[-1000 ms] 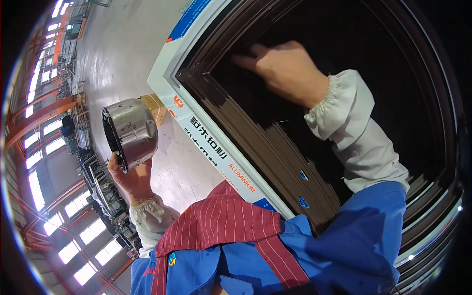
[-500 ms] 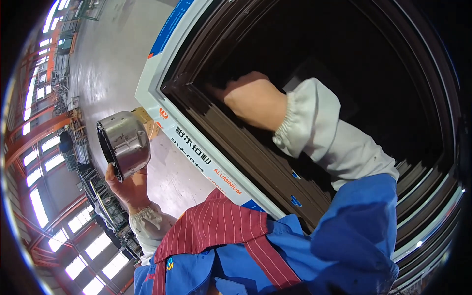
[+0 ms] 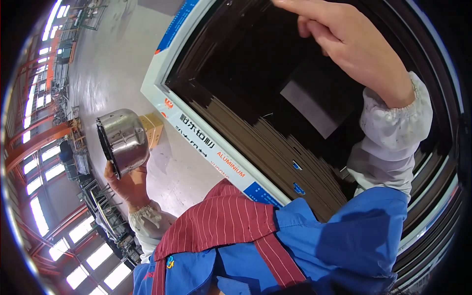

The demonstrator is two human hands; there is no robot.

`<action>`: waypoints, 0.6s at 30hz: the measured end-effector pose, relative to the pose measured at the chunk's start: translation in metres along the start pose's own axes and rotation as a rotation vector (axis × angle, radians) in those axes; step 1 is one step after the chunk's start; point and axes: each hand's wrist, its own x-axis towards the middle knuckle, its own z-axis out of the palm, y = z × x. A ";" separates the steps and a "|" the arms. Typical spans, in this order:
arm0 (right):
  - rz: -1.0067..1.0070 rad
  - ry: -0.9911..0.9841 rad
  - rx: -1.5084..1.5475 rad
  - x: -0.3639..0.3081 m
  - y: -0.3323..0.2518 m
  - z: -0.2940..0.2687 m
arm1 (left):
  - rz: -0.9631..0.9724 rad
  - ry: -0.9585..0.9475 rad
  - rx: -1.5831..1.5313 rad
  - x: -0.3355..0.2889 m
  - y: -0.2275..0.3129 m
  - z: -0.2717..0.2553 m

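Note:
My left hand grips a shiny metal pot from below. The pot is tilted on its side, and black, sticky-looking matter coats its rim. Over the dark brown frame at the right hangs my right hand. Its index finger stretches toward the top edge of the picture, while the other fingers are loosely curled. No object shows in this hand; its fingertip is cut off by the picture's edge. White film with blue and orange print covers the frame's outer side.
Inside the frame, a grey rectangular patch stands out on the dark surface. A cardboard box sits on the pale floor behind the pot. Racks with stacked metal parts line the hall's far left, beside red steel beams.
My right hand has moved up and to the right, out of the frame's left inner corner, uncovering the grey patch. The left hand and pot have stayed nearly in place.

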 end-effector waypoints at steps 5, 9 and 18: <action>-0.188 0.163 -0.125 0.024 -0.031 0.010 | 0.031 -0.011 0.019 0.010 -0.006 -0.014; -0.196 -0.069 -0.037 0.025 -0.095 0.008 | -0.028 0.078 0.074 0.018 -0.009 -0.021; -0.211 0.063 -0.339 0.009 -0.137 0.079 | -0.107 -0.274 0.075 0.047 -0.004 -0.052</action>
